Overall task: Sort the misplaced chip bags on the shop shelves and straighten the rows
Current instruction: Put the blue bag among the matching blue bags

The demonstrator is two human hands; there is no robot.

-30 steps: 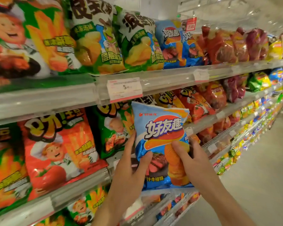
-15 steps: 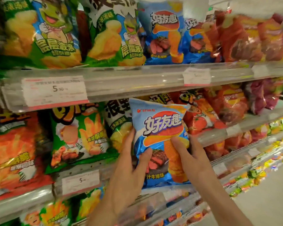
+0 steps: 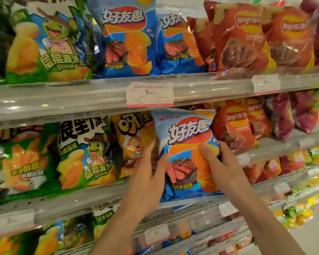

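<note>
Nearest the camera, 2 bare forearms reach up toward the shelves. The left hand (image 3: 145, 183) grips the left edge of a blue chip bag (image 3: 184, 155), thumb across its front and fingers behind. The right hand (image 3: 226, 172) grips the bag's right edge the same way, thumb pressed on the printed chip. So each grip is clamped on this 1 bag, which is upright in front of the middle shelf (image 3: 63, 205), just under a price tag (image 3: 149, 94) reading 5.90.

Just behind it on that shelf stand a yellow bag (image 3: 134, 140) to its left and red Lay's bags (image 3: 234, 126) to its right, with green bags (image 3: 88, 155) farther left.

On the upper shelf (image 3: 63, 100), 2 matching blue bags (image 3: 127, 37) stand between a green frog bag (image 3: 48, 46) and larger red Lay's bags (image 3: 247, 37).
</note>
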